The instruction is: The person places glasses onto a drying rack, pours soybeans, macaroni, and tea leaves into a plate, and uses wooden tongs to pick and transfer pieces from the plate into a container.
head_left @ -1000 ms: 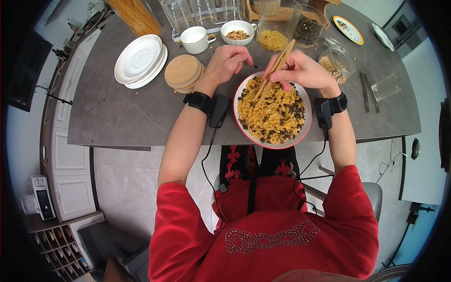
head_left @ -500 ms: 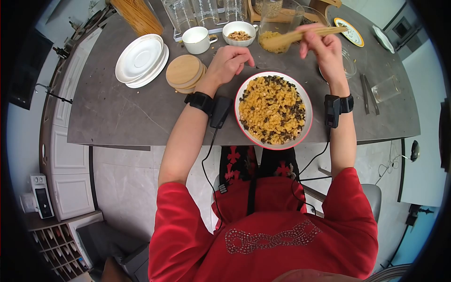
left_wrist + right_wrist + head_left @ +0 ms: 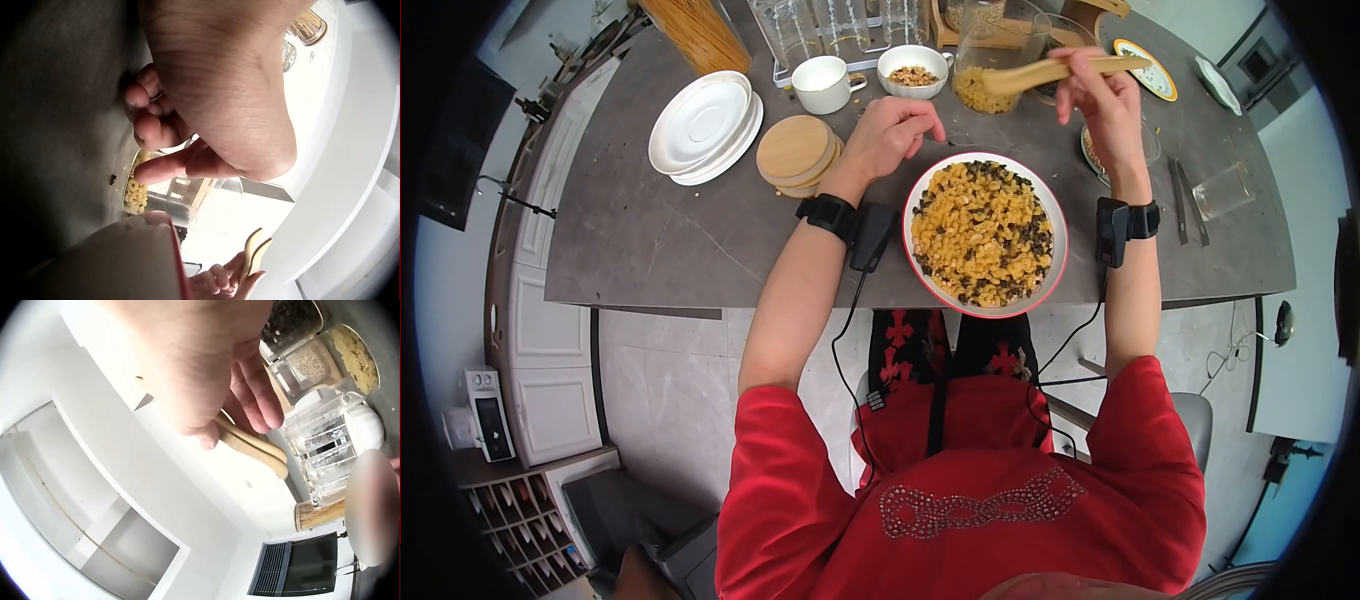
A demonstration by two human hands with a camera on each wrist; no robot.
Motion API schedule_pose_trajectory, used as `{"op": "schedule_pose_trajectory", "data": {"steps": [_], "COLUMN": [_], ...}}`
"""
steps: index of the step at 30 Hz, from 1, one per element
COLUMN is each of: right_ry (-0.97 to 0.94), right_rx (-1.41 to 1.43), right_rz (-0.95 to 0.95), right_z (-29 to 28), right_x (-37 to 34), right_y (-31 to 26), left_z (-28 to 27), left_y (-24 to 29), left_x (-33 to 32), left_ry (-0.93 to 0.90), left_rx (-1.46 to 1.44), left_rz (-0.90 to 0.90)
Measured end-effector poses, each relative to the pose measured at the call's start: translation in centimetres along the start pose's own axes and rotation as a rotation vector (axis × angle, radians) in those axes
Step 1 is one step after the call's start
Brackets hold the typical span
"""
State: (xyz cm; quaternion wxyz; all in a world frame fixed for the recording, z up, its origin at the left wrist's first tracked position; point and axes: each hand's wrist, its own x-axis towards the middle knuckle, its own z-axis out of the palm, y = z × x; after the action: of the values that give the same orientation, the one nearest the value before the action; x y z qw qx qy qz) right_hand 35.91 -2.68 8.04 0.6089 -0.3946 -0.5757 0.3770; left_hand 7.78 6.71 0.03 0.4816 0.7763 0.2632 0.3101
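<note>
My right hand [image 3: 1112,110] is raised above the table, holding wooden tongs [image 3: 1032,76] roughly level between thumb and fingers. In the right wrist view the two arms of the tongs [image 3: 259,450] lie close together. My left hand [image 3: 890,135] rests on the table left of the bowl, its fingers loosely bent around nothing. Between my forearms stands a white bowl [image 3: 1059,225] with a red rim, filled with yellow pasta pieces [image 3: 980,230] and dark bits. Behind it is a clear jar [image 3: 985,92] of yellow pasta, overlapped by the tongs' tips in the head view.
Left of my left hand are round wooden coasters [image 3: 793,148] and stacked white plates [image 3: 700,122]. A white cup [image 3: 820,85] and a small bowl [image 3: 892,70] of nuts or grains stand behind. At right lie metal tongs [image 3: 1185,205] beside a drinking glass [image 3: 1225,192].
My right hand has lifted the wooden tongs out of the bowl, up and to the right, turning them from steep to level. My left hand stays in place.
</note>
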Motion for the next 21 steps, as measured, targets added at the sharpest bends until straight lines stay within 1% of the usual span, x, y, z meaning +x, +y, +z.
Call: {"op": "schedule_pose_trajectory", "data": {"steps": [1,2,4,5,6,8,9,13,16,21], "right_ry": [-0.044,-0.044,-0.31,-0.43,-0.43,-0.615,-0.667,-0.724,-0.702,-0.693], "right_rx": [-0.055,-0.056,-0.146,-0.149,-0.149,-0.157,-0.101,-0.165,-0.142,-0.167], "right_rz": [0.03,0.03,0.078,0.103,0.104,0.236,0.289,0.31,0.268,0.259], "right_z": [0.5,0.9,1.5,1.9,2.4,3.2,3.4,4.9,5.2,5.0], "right_x": [-0.2,-0.5,-0.8,-1.0,-1.4,-1.8,-1.9,-2.4,-2.5,-2.4], "right_y": [0.0,0.0,0.2,-0.4,-0.6,-0.9,-0.7,-1.1,-0.9,-0.5], "left_z": [0.0,0.0,0.0,0.0,0.0,0.0,0.0,0.0,0.0,0.0], "left_y": [0.0,0.0,-0.1,-0.1,-0.1,-0.1,-0.1,-0.2,0.1,0.1], "left_x": [0.0,0.0,0.0,0.0,0.0,0.0,0.0,0.1,0.0,0.0], "left_ry": [0.0,-0.003,-0.004,-0.006,-0.008,-0.006,-0.004,-0.004,-0.002,-0.002], "left_rx": [-0.002,-0.003,-0.004,-0.007,-0.01,-0.012,-0.013,-0.013,0.004,0.004], "left_rz": [0.001,0.001,0.001,-0.006,-0.013,-0.013,-0.012,-0.012,-0.017,-0.01]}}
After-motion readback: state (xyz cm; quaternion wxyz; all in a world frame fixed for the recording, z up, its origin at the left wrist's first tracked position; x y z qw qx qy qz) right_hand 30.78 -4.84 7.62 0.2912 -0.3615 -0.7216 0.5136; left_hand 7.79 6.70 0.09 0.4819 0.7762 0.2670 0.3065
